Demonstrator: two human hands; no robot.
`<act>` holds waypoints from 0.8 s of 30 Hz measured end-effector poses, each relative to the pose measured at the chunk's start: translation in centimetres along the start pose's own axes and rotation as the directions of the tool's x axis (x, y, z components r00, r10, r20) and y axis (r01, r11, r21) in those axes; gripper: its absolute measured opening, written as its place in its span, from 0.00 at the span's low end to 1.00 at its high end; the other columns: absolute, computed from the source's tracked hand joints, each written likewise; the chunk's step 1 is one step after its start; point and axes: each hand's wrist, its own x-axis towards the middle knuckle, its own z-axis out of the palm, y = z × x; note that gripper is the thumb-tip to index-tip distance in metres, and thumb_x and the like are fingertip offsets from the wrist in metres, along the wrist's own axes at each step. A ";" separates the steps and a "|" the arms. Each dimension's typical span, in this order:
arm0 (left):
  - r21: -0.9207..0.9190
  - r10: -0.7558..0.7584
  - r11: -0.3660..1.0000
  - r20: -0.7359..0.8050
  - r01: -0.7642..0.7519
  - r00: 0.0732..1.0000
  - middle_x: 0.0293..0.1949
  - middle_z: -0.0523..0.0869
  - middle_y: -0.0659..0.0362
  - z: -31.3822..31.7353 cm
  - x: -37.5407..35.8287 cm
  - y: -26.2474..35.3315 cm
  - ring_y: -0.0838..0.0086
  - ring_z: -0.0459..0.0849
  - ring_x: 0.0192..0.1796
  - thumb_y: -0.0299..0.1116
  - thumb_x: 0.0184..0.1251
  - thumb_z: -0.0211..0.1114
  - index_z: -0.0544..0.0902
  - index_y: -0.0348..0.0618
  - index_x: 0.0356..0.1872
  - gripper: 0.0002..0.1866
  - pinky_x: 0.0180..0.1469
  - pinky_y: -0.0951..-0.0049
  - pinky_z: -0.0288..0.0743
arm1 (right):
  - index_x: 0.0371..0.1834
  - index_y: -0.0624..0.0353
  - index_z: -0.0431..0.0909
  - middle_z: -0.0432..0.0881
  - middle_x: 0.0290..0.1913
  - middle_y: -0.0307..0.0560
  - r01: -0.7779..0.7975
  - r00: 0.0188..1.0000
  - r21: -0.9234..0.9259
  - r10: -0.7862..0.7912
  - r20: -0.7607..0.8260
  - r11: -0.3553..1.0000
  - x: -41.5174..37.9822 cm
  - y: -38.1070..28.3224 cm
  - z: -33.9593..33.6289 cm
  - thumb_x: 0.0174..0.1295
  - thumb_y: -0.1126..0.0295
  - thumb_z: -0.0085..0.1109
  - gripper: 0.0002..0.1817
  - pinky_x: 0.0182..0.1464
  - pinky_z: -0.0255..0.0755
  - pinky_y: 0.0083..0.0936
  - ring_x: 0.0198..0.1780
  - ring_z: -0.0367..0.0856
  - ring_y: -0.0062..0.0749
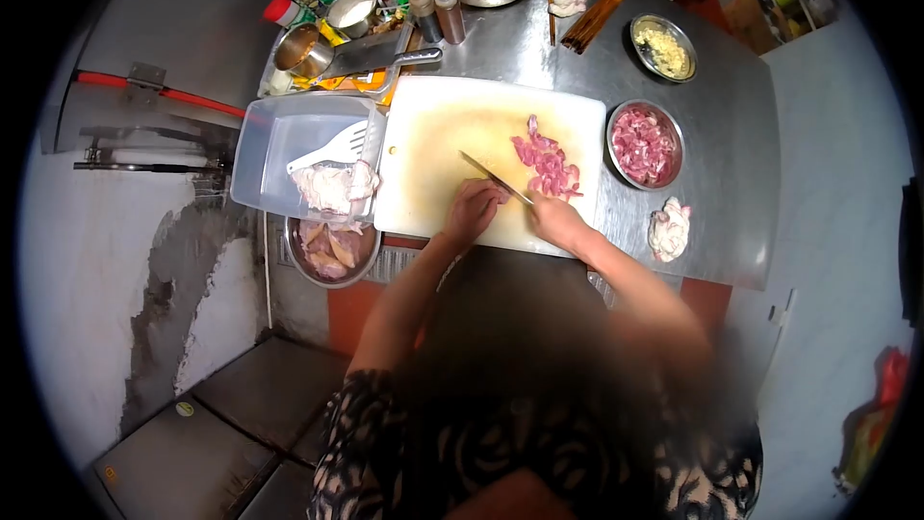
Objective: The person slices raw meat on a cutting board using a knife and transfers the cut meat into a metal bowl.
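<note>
On the white cutting board (433, 125), my left hand (472, 210) has its fingers curled over a small piece of pink meat (502, 195) near the front edge. My right hand (558, 221) grips the handle of a knife (491, 174), whose blade points up and to the left, beside the left fingertips. Sliced pink meat (549, 162) lies in a loose pile on the right part of the board, just beyond my right hand.
Left of the board, a clear plastic tub (260, 159) holds a white slotted spatula (337, 147) and pale meat; a bowl of meat (332, 248) sits below. To the right are a bowl of cut meat (645, 144), chopped garlic (664, 48) and a crumpled white bundle (670, 229).
</note>
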 end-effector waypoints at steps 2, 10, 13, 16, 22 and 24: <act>0.004 0.019 1.000 -0.011 -0.019 1.000 0.35 0.82 0.60 -0.2 0.4 0.1 0.64 0.79 0.40 0.19 0.49 0.62 0.82 0.45 0.30 0.09 0.46 0.67 0.71 | 0.40 0.65 0.69 0.78 0.28 0.67 -0.001 1.000 0.017 0.001 -0.016 1.000 -2.8 2.1 -0.7 0.61 0.70 0.45 0.09 0.37 0.72 0.48 0.34 0.80 0.58; 0.020 0.053 0.998 0.016 -0.053 0.998 0.35 0.83 0.63 -0.6 0.1 -0.3 0.66 0.80 0.40 0.24 0.52 0.62 0.82 0.45 0.29 0.05 0.42 0.65 0.71 | 0.50 0.66 0.68 0.78 0.22 0.62 0.025 0.992 -0.071 -0.034 -0.123 0.997 -4.3 0.3 -1.8 0.63 0.67 0.47 0.16 0.31 0.74 0.47 0.26 0.79 0.58; 0.015 0.018 1.000 0.110 -0.020 0.994 0.33 0.82 0.62 -0.6 0.5 -0.3 0.65 0.80 0.39 0.24 0.52 0.62 0.82 0.45 0.29 0.04 0.41 0.64 0.71 | 0.47 0.67 0.69 0.78 0.22 0.62 -0.003 0.997 -0.104 -0.005 -0.079 0.995 -4.4 0.0 -2.3 0.63 0.68 0.45 0.14 0.31 0.74 0.47 0.26 0.79 0.58; 0.043 -0.011 0.999 0.097 0.007 0.995 0.32 0.81 0.61 -0.8 0.6 0.3 0.64 0.80 0.39 0.24 0.53 0.62 0.82 0.44 0.30 0.04 0.43 0.65 0.72 | 0.41 0.68 0.69 0.78 0.23 0.63 0.013 0.996 -0.103 -0.022 -0.081 0.995 -2.8 0.8 0.1 0.63 0.69 0.45 0.11 0.32 0.74 0.47 0.26 0.79 0.58; 0.035 0.043 0.998 -0.002 -0.043 0.999 0.36 0.80 0.60 -0.4 0.0 -0.1 0.65 0.79 0.40 0.24 0.53 0.62 0.82 0.46 0.32 0.06 0.44 0.66 0.72 | 0.35 0.67 0.68 0.77 0.22 0.67 0.077 0.990 -0.028 -0.080 -0.114 0.997 2.8 -0.2 0.7 0.61 0.71 0.45 0.09 0.31 0.72 0.49 0.26 0.79 0.59; 0.046 0.037 0.998 0.048 -0.040 0.998 0.37 0.80 0.61 -0.6 -0.1 -0.2 0.65 0.79 0.41 0.24 0.53 0.63 0.83 0.46 0.32 0.06 0.44 0.66 0.71 | 0.37 0.68 0.68 0.77 0.22 0.67 0.100 0.987 0.015 -0.098 -0.127 0.995 2.5 0.7 0.3 0.61 0.71 0.45 0.09 0.31 0.72 0.49 0.26 0.78 0.60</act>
